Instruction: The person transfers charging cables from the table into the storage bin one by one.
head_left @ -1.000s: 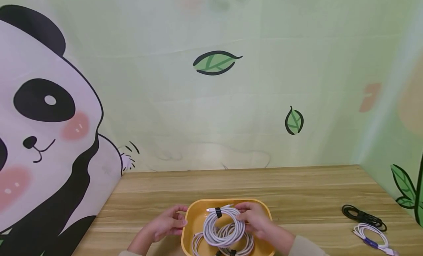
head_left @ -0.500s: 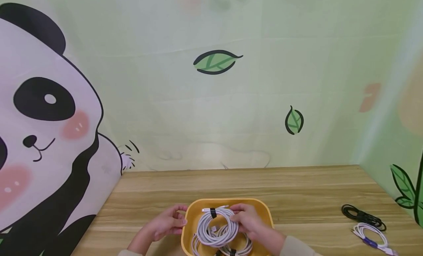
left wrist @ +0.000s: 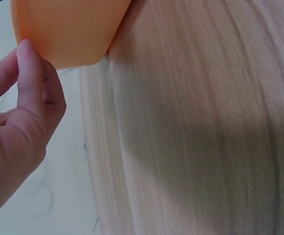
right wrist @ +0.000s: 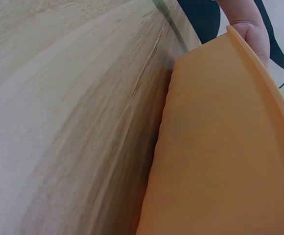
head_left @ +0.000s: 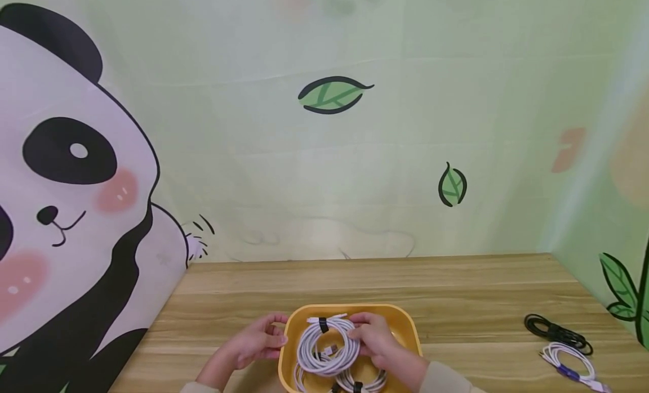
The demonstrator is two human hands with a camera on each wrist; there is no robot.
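Note:
My left hand (head_left: pixel 256 342) pinches the left rim of a yellow plastic bin (head_left: pixel 404 328); in the left wrist view its thumb (left wrist: pixel 30 73) lies against the bin's outer wall (left wrist: pixel 73 32). My right hand (head_left: pixel 377 339) reaches over the bin and holds a coiled white cable (head_left: pixel 306 351) by its right side. A black strap (head_left: pixel 323 324) ties that coil near its plug ends. Beneath it, other coiled white cables (head_left: pixel 377 383) with black straps lie in the bin, partly hidden. The right wrist view shows the bin's outer side (right wrist: pixel 220 147), not the right hand's fingers.
On the wooden table (head_left: pixel 456 291) at the right lie a coiled black cable (head_left: pixel 560 333) and a coiled white cable (head_left: pixel 554 353) with a purple tie. A printed panda backdrop (head_left: pixel 365 184) stands behind the table.
My right hand has moved left with the held white cable coil, uncovering more of the bin's right side. The left hand stays at the bin's rim.

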